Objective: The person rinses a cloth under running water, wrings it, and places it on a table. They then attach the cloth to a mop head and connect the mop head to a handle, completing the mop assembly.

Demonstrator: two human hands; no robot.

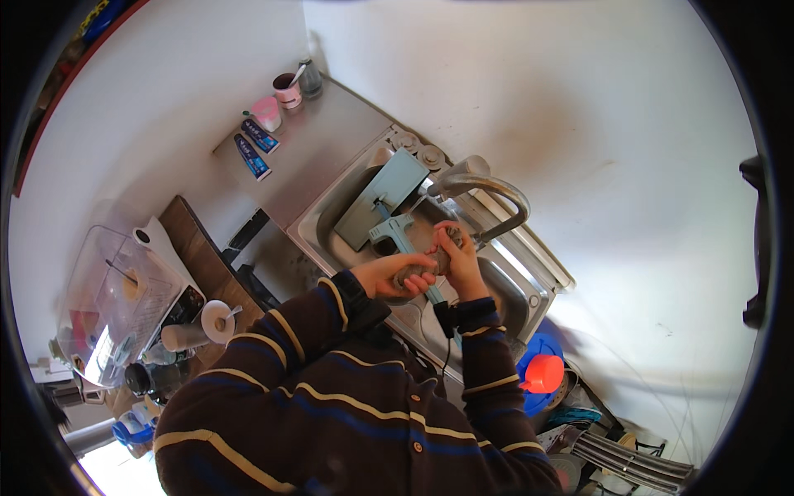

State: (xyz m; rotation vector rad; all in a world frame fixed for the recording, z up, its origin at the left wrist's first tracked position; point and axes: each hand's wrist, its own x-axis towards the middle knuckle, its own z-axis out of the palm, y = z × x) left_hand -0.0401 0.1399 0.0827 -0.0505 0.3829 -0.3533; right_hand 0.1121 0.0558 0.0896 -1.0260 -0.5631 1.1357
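We saw both bare hands meeting above the steel sink [335, 252], gathered about a greyish-brown wad [444, 263] whose exact kind we could not tell. The left hand [387, 277] had its fingers curled round the wad from the left, and the right hand [461, 260] gripped it from the other side, its fingers bent over the upper part, so that the wad sat between the two palms. Below them we saw a pale blue-grey tool [383, 198], its flat panel tilted in the left basin and its handle running under the hands. The curved faucet [517, 197] arched just beside the right hand. On the steel counter [310, 136] beyond, we noticed two blue tubes [252, 157] lying near a pink mug [266, 113], a pink cup [288, 94] and a glass jar [310, 78]. To the right of the sink, a red scoop [543, 374] rested over a blue basin [533, 351]
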